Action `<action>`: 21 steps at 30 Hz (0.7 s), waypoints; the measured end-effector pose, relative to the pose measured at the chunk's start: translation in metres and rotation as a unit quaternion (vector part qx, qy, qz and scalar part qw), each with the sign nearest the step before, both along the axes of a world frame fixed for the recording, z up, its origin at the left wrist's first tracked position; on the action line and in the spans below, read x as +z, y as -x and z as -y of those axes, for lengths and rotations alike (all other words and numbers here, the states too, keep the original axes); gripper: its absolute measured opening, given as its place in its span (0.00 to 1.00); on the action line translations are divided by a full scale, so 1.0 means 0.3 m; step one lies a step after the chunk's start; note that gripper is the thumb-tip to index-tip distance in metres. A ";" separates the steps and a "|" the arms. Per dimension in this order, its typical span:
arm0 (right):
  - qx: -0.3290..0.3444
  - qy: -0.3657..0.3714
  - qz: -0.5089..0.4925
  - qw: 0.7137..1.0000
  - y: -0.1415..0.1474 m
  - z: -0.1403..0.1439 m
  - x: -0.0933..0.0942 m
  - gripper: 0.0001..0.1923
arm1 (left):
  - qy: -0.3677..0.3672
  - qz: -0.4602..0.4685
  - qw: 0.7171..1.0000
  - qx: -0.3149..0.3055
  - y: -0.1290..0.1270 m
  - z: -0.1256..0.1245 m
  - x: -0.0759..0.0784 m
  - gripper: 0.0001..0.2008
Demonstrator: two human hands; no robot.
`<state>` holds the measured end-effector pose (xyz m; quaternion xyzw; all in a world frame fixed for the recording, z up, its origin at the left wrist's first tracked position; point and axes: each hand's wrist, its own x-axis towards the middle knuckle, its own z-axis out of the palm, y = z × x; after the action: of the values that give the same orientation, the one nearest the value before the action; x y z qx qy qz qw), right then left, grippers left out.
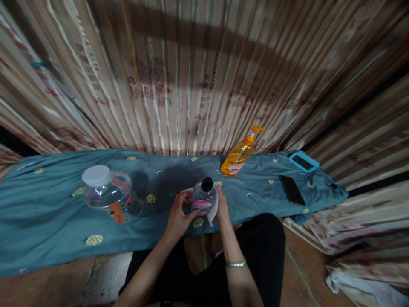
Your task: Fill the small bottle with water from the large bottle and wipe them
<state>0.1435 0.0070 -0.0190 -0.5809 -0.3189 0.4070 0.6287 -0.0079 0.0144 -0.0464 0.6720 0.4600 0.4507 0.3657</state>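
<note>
Both hands close around a small clear bottle (203,198) with a black cap: the left hand (179,217) grips its side, and the right hand (223,209) presses a white cloth (213,212) against it — bottle upright, at the near edge of the worktop's teal cloth (47,204). Left stands a large clear jar (107,192); behind, an orange pump bottle (240,154); right, a dark phone (292,189) — and a blue-cased device (303,161).

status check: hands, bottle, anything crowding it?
Left hand and right hand both grip small clear black-capped bottle, white cloth against it. Nothing crowding; big clear white-lidded jar stands apart, left.
</note>
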 end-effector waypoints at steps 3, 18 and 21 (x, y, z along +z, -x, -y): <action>-0.046 0.017 -0.032 0.998 0.052 0.039 -0.030 0.37 | -0.030 0.006 1.000 0.002 -0.008 0.048 -0.023 0.12; 0.073 0.003 0.037 0.997 -0.048 -0.013 0.128 0.28 | 0.060 0.014 0.995 -0.074 -0.135 0.063 0.029 0.36; 0.034 0.015 0.018 0.999 -0.033 -0.001 0.048 0.30 | 0.031 -0.013 0.998 -0.056 -0.110 0.050 0.023 0.37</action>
<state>0.1534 0.0073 -0.0047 -0.5864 -0.3437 0.4227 0.5995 0.0251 -0.0007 -0.0394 0.6911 0.4402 0.4059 0.4048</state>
